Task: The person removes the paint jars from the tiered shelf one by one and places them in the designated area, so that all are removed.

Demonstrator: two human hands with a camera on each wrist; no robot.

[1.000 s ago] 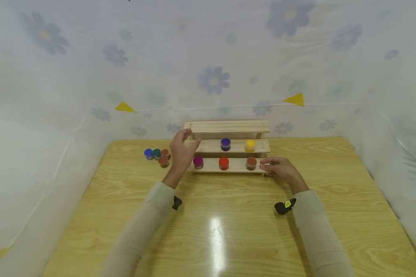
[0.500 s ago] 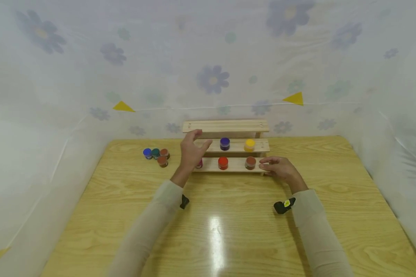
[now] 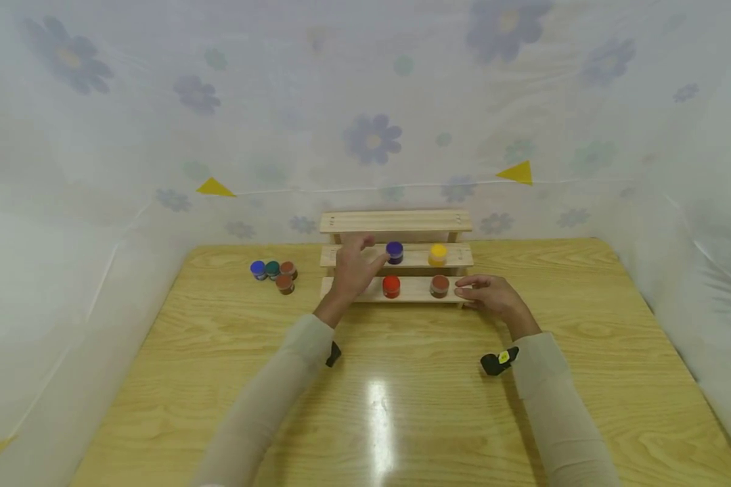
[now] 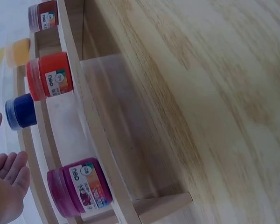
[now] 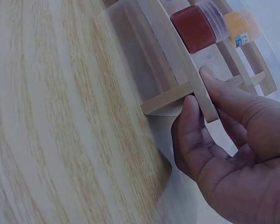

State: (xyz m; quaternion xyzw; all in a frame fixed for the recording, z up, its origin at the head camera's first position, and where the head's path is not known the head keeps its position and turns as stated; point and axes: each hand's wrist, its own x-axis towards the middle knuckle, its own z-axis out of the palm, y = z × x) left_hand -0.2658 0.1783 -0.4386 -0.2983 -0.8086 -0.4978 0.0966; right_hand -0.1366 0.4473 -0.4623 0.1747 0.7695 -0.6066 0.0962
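A three-step wooden rack [image 3: 396,221] carries small paint jars. My left hand [image 3: 355,270] hovers over its left half, thumb and fingers apart and holding nothing, close to the dark blue jar [image 3: 394,253] on the middle step. A yellow jar [image 3: 438,255] shares that step. The lowest step bears a red jar [image 3: 391,287], a brown jar [image 3: 440,286] and a magenta jar [image 4: 79,189], which my left hand hides in the head view. At the right end, my right hand [image 5: 238,135] pinches the lowest step's board, thumb above and fingers beneath.
Left of the rack, several more jars cluster on the wood-grain table [image 3: 402,379]: a blue jar [image 3: 258,270], a dark green jar [image 3: 272,270] and two brown jars [image 3: 285,284]. A flowered white sheet [image 3: 292,101] encloses the back and sides.
My left hand has moved rightward from the rack's left end to beside the dark blue jar, covering the magenta jar in the head view. My right hand has kept its grip.
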